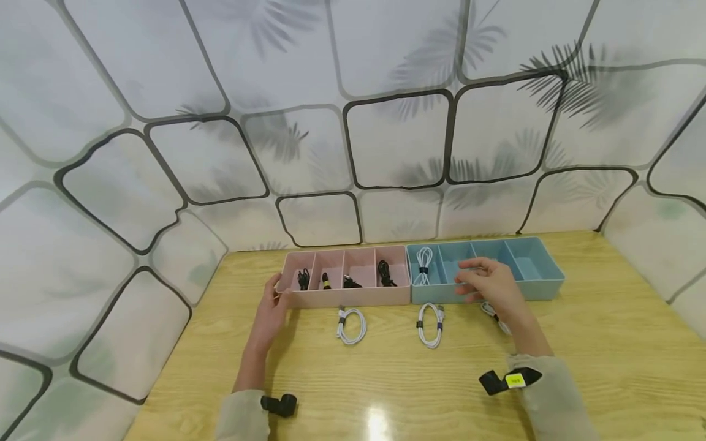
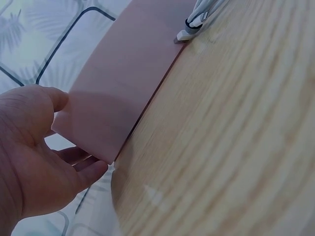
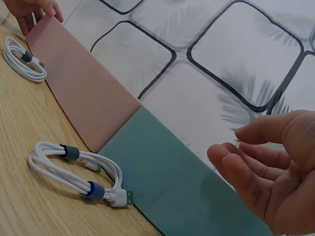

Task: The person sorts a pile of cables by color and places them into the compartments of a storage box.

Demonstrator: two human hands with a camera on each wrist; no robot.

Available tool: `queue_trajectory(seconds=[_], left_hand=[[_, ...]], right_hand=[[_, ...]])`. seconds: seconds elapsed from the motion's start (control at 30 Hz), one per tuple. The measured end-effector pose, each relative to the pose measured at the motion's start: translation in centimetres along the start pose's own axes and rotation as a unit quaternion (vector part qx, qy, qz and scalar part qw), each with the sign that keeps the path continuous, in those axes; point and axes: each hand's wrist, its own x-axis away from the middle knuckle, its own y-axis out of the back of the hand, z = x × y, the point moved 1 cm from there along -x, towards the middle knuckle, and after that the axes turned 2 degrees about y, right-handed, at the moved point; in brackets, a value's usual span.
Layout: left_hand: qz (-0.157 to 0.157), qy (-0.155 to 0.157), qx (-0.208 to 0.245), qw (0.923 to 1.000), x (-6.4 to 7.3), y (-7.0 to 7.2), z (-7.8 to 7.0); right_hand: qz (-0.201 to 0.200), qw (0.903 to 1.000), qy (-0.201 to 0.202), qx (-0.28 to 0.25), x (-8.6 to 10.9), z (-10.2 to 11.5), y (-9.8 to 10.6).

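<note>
My left hand point(image 1: 269, 310) grips the left end of a pink divided box point(image 1: 353, 298), thumb at its front rim and fingers round the end wall point(image 2: 84, 142). Above the blue divided box point(image 1: 543, 289), my right hand point(image 1: 491, 285) hovers with loosely bent fingers and nothing between them. A coiled white cable point(image 1: 423, 266) lies in the blue box's leftmost compartment. In the pink box's compartments sit a black cable point(image 1: 303, 279), a small black piece with a yellow band point(image 1: 326, 281), a black cable with a plug point(image 1: 350, 282) and a bundled black cable point(image 1: 385, 274).
On the wooden table point(image 1: 386, 380), a white cable coil point(image 1: 351, 326) lies before the pink box. Another white coil point(image 3: 74, 167) with two dark straps lies before the blue box. A third white cable point(image 1: 496, 317) is partly hidden by the right wrist. Patterned fabric point(image 1: 397, 141) stands behind the boxes.
</note>
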Motion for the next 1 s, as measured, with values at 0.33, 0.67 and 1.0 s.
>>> queue_trajectory(seconds=[0.33,0.67,1.0], left_hand=[[0.003,0.0,-0.008,1.0,0.2,-0.1,0.0],[0.0,-0.003,-0.01,0.9999,0.0,-0.2,0.2],[-0.001,-0.006,-0.008,0.9999,-0.3,-0.2,0.6]], right_hand=[[0.053,0.9961,-0.002,0.07,0.4,-0.4,-0.7],[0.088,0.9847,0.002,0.15,0.6,-0.4,-2.5],[0.129,0.9667,-0.001,0.221,0.8,-0.5,-3.9]])
